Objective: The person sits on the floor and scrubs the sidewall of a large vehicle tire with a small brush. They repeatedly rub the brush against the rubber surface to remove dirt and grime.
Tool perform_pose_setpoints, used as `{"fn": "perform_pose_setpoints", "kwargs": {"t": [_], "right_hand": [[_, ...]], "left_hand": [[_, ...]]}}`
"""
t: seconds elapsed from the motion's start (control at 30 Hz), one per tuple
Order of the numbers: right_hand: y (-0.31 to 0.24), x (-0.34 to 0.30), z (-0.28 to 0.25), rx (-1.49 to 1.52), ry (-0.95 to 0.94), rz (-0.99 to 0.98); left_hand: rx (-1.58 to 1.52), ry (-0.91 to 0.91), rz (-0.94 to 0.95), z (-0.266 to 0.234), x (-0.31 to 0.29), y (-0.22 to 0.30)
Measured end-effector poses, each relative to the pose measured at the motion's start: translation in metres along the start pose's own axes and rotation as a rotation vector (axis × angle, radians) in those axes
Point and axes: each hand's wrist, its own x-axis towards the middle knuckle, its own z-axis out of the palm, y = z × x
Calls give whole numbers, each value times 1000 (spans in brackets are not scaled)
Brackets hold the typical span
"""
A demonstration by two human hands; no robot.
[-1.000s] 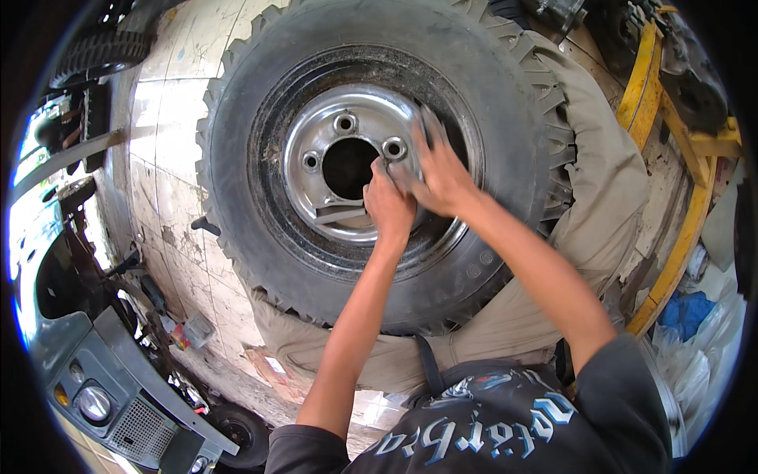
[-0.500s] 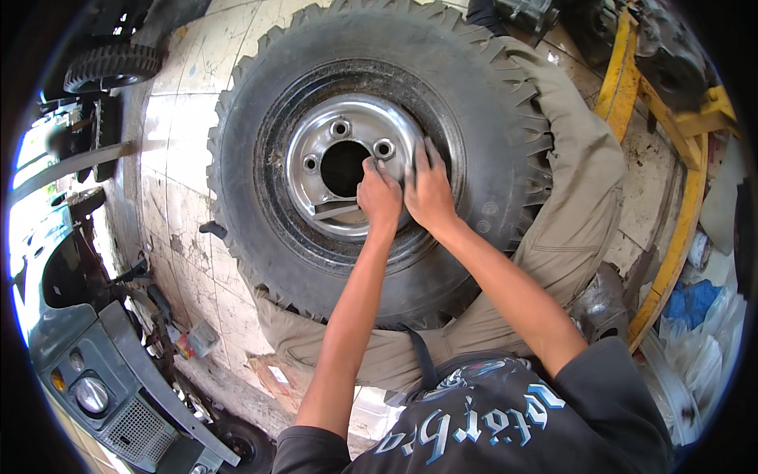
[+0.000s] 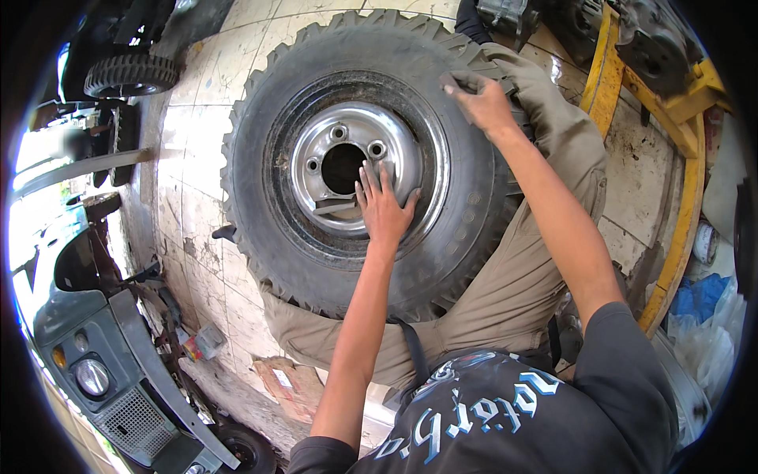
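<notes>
A large knobby tyre [image 3: 253, 158] lies flat between my legs, with a silvery steel wheel rim [image 3: 316, 130] in its middle. The rim has a round centre hole and several bolt holes. My left hand [image 3: 382, 207] rests on the lower right of the rim, fingers spread, beside the centre hole. Next to it on the rim is a short, flat grey strip [image 3: 334, 207], whose kind I cannot make out. My right hand [image 3: 482, 101] is over the tyre's upper right sidewall, fingers stretched and apart from the thumb, darkened at the tips. Nothing shows in it.
A yellow metal frame [image 3: 681, 229] stands on the right, near dark machine parts [image 3: 659, 55] and plastic bags [image 3: 718, 324]. At left are a grey vehicle front [image 3: 75, 324] and another tyre [image 3: 130, 77]. Flattened cardboard [image 3: 292, 387] lies on the tiled floor [image 3: 185, 205].
My right hand has left the rim and moved up and right to the tyre's sidewall. My left hand has gone from curled to spread on the rim. The view has shifted slightly.
</notes>
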Motion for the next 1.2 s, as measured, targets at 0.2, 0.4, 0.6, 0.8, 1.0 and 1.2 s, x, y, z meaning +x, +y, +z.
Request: {"fn": "perform_pose_setpoints", "kwargs": {"t": [0.2,0.4,0.6,0.8,1.0,1.2], "right_hand": [[0,1,-10,560,140,206],[1,6,1,457,79,153],[-14,2,2,381,77,176],[-25,-18,5,246,19,175],[-27,-37,7,119,-6,99],[-21,-21,18,94,-58,17]], "left_hand": [[14,-9,-73,8,39,23],[-111,44,-362,22,109,36],[-166,63,-435,29,122,32],[-279,142,-196,31,83,10],[-285,166,-162,27,77,11],[-425,217,-161,20,83,16]]}}
